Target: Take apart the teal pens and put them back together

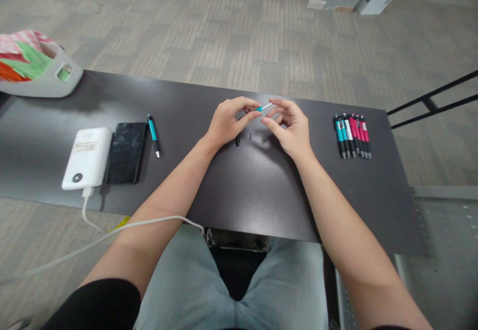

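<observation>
Near edge of black table (261, 195): white power bank (87, 157), phone (127, 152), and a teal pen (153, 135) on the left. Two small black pen parts (237, 142) lie under the hands. Left hand (227, 121) pinches the teal end of the pen refill (263, 107). Right hand (291, 128) pinches its white end. The refill's long axis runs left-right between the hands, above the table. Pen row (351, 136) to the right, basket (37, 71) far left.

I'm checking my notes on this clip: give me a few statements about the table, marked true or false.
1. The left hand and right hand pinch a thin teal-and-white pen part between them. True.
2. The row of pens lies to the left of the hands. False: it lies to their right.
3. A single teal pen lies beside the phone. True.
4. The power bank is black. False: it is white, with a white cable plugged in.
</observation>
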`<move>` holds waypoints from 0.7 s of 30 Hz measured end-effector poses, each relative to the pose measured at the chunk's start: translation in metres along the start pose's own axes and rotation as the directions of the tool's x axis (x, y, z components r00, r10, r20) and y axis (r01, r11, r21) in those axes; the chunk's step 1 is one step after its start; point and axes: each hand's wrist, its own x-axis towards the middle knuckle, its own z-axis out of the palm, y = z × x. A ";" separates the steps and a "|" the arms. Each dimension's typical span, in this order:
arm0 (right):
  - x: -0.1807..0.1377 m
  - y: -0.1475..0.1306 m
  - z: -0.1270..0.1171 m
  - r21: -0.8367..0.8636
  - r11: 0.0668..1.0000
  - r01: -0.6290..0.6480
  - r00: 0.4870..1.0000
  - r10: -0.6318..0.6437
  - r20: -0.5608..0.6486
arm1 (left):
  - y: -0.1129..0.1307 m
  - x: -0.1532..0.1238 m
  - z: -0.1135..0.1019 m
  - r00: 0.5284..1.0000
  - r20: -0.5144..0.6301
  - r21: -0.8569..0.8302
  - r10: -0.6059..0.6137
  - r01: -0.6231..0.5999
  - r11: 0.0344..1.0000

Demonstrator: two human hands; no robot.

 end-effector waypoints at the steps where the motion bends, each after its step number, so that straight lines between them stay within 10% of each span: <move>1: -0.001 0.000 0.000 -0.031 0.999 0.005 0.999 -0.004 0.041 | -0.002 0.000 0.000 1.000 -0.031 -0.014 0.001 -0.001 1.000; 12: -0.002 0.001 0.000 -0.129 0.986 0.110 0.924 -0.054 0.380 | -0.012 0.001 -0.002 0.988 -0.146 -0.056 -0.042 0.034 0.998; 21: 0.014 0.016 -0.007 0.120 0.991 -0.057 0.989 0.072 -0.130 | -0.012 0.000 -0.003 0.997 -0.066 -0.083 -0.040 0.035 0.996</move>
